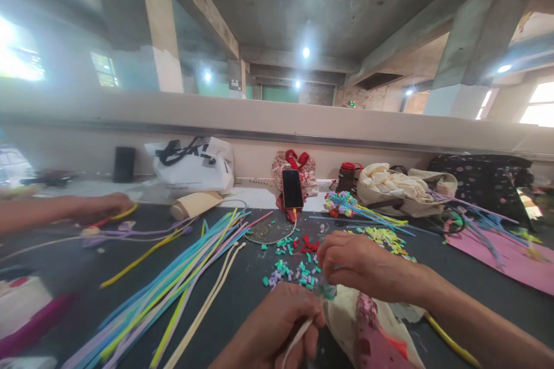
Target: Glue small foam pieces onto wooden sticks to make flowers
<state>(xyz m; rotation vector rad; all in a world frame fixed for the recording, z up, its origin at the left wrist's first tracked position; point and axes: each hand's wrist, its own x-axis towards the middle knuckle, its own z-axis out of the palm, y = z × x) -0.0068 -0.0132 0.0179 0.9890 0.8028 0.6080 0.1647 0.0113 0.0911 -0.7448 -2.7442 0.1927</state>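
Note:
My left hand (289,314) is closed round a pale stem (298,339), in the lower middle of the head view. A small teal flower-like piece (328,290) shows at its fingertips, slightly blurred. My right hand (357,259) hovers just above that piece, fingers bent and pressed together; what they pinch is hidden. Below my right wrist lies a pink glue gun (371,337) on a cream cloth (340,317). Beyond my hands are small teal and lilac pieces (283,271) and red bits (309,244) scattered on the dark table.
Long coloured pipe cleaners (182,274) spread left of my hands. A phone (292,187) stands behind, cabled. Yellow pieces (381,237), a flower bunch (341,204) and a pink sheet (506,253) lie right. Another person's hand (115,206) reaches in at left near a yellow stem.

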